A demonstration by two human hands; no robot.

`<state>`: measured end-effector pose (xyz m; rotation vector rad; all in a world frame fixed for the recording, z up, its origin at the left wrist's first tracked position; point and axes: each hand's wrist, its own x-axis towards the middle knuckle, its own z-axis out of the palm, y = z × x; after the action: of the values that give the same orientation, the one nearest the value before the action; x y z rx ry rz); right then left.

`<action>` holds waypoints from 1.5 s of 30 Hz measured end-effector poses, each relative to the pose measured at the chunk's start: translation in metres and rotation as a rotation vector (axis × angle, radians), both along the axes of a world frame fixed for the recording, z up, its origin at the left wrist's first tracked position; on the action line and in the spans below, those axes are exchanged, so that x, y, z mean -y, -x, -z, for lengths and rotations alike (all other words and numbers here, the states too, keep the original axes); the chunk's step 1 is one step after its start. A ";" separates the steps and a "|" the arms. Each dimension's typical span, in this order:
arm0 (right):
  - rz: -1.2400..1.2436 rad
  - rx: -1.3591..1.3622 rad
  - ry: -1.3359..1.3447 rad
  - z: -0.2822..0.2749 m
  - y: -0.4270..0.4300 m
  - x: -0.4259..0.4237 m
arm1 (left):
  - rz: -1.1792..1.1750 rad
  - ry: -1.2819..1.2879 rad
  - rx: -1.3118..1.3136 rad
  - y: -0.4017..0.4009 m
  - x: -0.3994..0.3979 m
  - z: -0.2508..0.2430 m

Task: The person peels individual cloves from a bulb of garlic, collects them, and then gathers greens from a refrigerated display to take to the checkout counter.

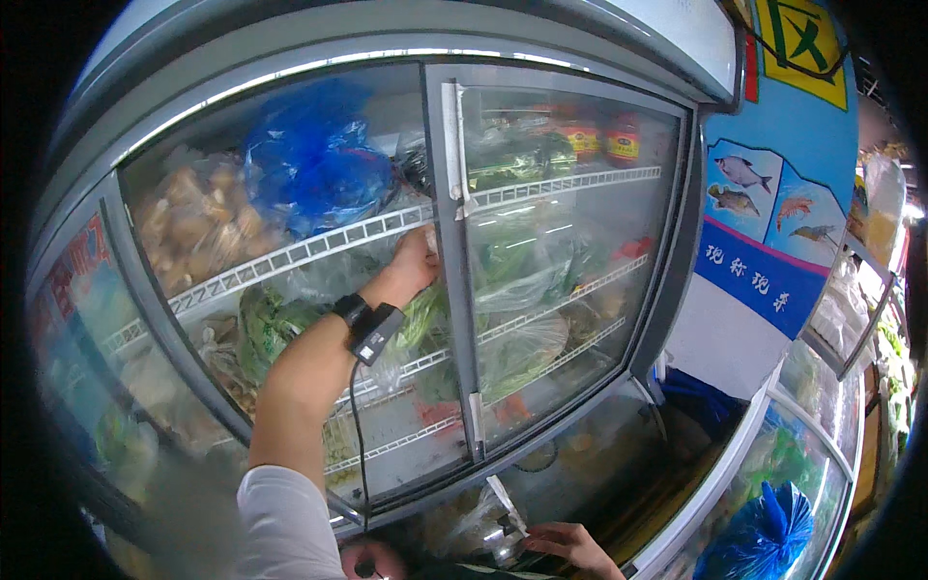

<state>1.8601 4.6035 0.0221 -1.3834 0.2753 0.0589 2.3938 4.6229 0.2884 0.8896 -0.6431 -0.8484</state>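
My left hand (416,262), with a black strap and small device (377,335) on its wrist, reaches into the open section of a glass-door display fridge, below the upper wire shelf (290,254). Its fingertips are partly hidden by the grey door frame (455,290), so what they touch cannot be told. Bagged leafy greens (272,330) lie left of the forearm, others just below the hand. Low in the view, my right hand (569,545) has its fingers at the edge of a clear plastic bag (482,525) with a white strip.
A blue plastic bag (315,163) and bagged brownish produce (206,217) sit on the upper shelf. Jars (622,139) and more bagged greens (518,254) show behind the right sliding door. At lower right, a low display case (696,500) stands beside a tied blue bag (765,533).
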 end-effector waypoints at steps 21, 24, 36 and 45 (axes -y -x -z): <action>0.088 0.474 0.239 -0.134 -0.091 0.015 | -0.404 -0.133 0.150 0.203 -0.253 -0.039; 0.021 0.757 0.354 -0.186 -0.111 -0.014 | -0.412 -0.329 0.384 0.243 -0.256 -0.012; 0.125 0.803 0.941 -0.174 -0.137 -0.098 | -0.111 -0.311 1.152 0.268 -0.259 0.069; 0.588 0.373 0.628 -0.116 -0.033 -0.117 | -0.442 0.014 1.573 0.260 -0.263 0.114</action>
<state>1.8926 4.7205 0.1383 -1.8401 0.3941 -0.8263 2.1335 4.8855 0.1748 1.5416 -1.6818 0.4393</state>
